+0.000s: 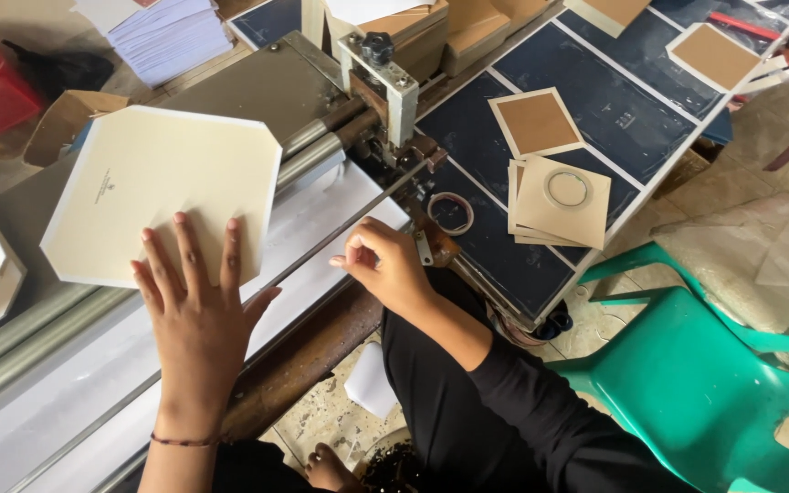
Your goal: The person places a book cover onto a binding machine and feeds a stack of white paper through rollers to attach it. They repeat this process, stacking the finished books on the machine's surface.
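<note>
While my left hand point(195, 315) lies flat, fingers spread, on the cream card point(164, 187) atop the grey bench point(66, 365), my right hand point(385, 265) is curled; I cannot tell around what.

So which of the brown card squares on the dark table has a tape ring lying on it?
The brown card square nearest the right hand, atop a small stack. A pale tape ring lies on it; the other brown squares are bare.
</note>
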